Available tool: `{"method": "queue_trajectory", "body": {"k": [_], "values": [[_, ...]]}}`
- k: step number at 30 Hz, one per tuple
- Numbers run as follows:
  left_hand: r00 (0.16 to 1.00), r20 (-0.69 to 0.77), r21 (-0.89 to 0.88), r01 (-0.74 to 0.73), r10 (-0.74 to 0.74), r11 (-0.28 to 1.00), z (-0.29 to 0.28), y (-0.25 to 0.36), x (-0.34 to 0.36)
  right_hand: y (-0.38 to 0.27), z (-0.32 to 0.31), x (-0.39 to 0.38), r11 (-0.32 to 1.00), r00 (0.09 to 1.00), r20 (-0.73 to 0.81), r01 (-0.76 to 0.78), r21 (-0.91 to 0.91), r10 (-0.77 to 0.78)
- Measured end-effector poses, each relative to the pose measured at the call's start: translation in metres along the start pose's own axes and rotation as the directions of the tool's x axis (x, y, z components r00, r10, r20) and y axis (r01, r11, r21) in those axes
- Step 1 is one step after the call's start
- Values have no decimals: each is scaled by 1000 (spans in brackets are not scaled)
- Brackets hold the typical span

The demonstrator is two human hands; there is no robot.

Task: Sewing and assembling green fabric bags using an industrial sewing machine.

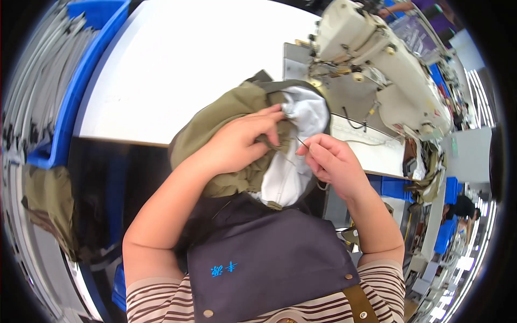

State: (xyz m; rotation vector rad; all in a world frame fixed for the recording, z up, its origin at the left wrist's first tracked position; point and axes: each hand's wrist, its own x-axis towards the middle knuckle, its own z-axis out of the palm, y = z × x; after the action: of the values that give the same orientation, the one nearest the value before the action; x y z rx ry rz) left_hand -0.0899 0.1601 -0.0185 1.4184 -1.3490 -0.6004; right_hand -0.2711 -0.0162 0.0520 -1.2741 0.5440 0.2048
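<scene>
An olive-green garment [226,113] with white lining [307,110] lies bunched over the table's front edge and hangs toward my lap. My left hand [242,139] rests on the olive cloth, its fingers curled around a fold near the lining. To its right, my right hand [329,160] is closed in a pinch over the white lining. A thin dark slender thing [302,142] sticks out from its fingertips toward the left; whether it is a cord or a tool, I cannot tell. The cloth under my left fingers is partly hidden.
A white sewing machine [371,59] stands at the right on the white table [188,48]. The left side has a blue bin [70,107] of grey pieces, with olive cloth [51,202] below it. More garments [428,167] lie at the right. Another person's hand [396,8] shows behind the machine.
</scene>
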Motion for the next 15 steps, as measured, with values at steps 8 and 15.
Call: {"method": "queue_trajectory", "body": {"k": [8,15], "values": [[934,-277,-90,206,-223,974,-36,-25,11,35,-147,-35,198,568,-293,-223,-954,-769],[873,-439,68,270,-214,961,-63,-43,14,49,-214,-29,-36,479,-145,-349,-936,-866]]}}
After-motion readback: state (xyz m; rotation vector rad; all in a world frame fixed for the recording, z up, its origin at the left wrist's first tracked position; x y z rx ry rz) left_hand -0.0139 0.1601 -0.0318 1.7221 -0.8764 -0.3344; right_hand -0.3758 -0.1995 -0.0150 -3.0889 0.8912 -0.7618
